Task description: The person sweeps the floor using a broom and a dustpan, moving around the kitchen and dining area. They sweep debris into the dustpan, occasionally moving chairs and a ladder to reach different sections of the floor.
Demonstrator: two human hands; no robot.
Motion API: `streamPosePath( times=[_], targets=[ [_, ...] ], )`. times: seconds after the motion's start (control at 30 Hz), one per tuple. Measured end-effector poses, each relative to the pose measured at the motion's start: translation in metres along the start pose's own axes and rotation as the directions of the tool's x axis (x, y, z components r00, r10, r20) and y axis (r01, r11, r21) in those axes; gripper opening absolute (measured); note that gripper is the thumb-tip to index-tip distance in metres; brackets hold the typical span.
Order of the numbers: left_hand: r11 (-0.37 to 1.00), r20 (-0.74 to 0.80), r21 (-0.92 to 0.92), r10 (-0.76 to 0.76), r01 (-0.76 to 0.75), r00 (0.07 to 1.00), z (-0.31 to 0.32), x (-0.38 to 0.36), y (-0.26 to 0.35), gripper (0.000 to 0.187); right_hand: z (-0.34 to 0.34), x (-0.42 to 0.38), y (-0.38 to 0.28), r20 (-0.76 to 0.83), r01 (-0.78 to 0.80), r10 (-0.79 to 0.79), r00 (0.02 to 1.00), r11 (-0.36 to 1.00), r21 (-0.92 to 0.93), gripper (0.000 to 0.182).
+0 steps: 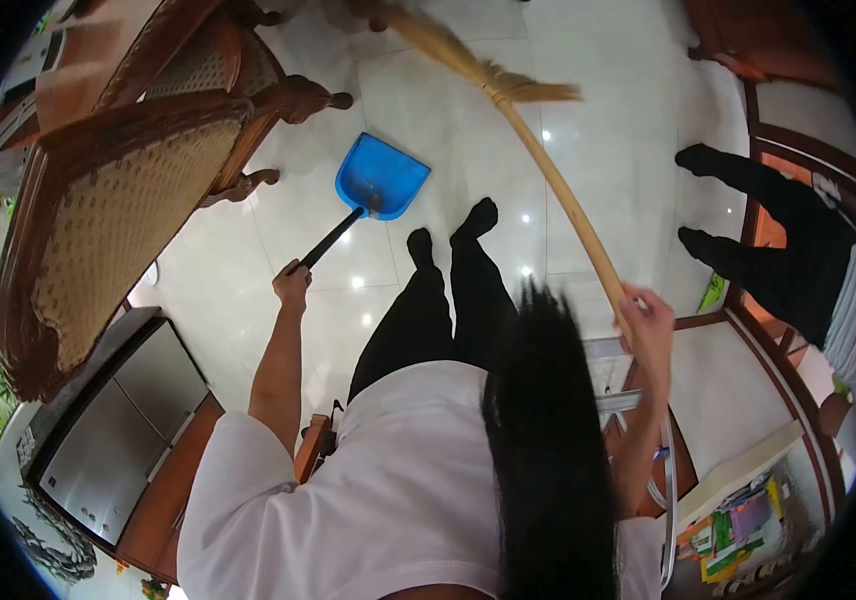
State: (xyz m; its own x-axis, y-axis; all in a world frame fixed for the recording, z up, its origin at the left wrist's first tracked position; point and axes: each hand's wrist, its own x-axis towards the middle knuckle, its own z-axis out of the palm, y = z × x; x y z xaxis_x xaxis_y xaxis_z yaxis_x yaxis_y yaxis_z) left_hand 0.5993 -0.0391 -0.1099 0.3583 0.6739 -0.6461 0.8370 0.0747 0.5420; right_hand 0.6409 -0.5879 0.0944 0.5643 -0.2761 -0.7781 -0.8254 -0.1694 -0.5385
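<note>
My left hand (pixel 293 285) is closed around the black handle of a blue dustpan (pixel 385 180). The pan lies out in front of my feet, with a small dark patch of what looks like dust near the handle end. In my right hand (pixel 646 318) is the long wooden stick of a broom (pixel 563 190), gripped close to its upper end. The broom's tan bristles (pixel 438 45) spread at the top of the view, beyond the dustpan and apart from it. Strands of bristle stick out to the right.
Carved wooden furniture with woven cane panels (pixel 138 210) stands at the left, its legs close to the dustpan. Below it is a silver-fronted cabinet (pixel 128 420). Another person in dark trousers (pixel 798 220) is at the right. Pale glossy tiles (pixel 608 120) cover the floor.
</note>
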Motion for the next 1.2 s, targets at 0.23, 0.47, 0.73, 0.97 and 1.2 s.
streamPosePath(
  times=[0.23, 0.47, 0.73, 0.97, 1.2],
  targets=[
    [0.984, -0.072, 0.174, 0.059, -0.046, 0.996, 0.008, 0.020, -0.044, 0.031, 0.194, 0.094, 0.102, 0.109, -0.117, 0.099, 0.989, 0.977, 0.178, 0.019],
    [0.915, -0.145, 0.385, 0.190, -0.121, 0.971, 0.012, 0.024, -0.062, 0.029, 0.148, 0.003, 0.078, 0.372, -0.209, 0.146, 0.917, 0.969, 0.135, 0.024],
    [0.924, -0.068, 0.331, 0.228, -0.194, 0.971, 0.008, 0.004, -0.029, 0.030, -0.043, -0.117, -0.001, 0.042, -0.144, 0.141, 0.989, 0.985, 0.094, 0.023],
    [0.962, 0.037, 0.172, 0.208, -0.211, 0.978, 0.078, -0.050, 0.072, 0.034, -0.071, -0.085, -0.001, -0.157, -0.009, 0.036, 0.987, 0.985, 0.170, 0.024],
    [0.959, 0.270, -0.038, 0.279, -0.280, 0.921, 0.197, -0.099, 0.163, 0.033, -0.125, -0.014, -0.027, -0.320, 0.059, 0.011, 0.947, 0.976, 0.208, 0.030]
  ],
)
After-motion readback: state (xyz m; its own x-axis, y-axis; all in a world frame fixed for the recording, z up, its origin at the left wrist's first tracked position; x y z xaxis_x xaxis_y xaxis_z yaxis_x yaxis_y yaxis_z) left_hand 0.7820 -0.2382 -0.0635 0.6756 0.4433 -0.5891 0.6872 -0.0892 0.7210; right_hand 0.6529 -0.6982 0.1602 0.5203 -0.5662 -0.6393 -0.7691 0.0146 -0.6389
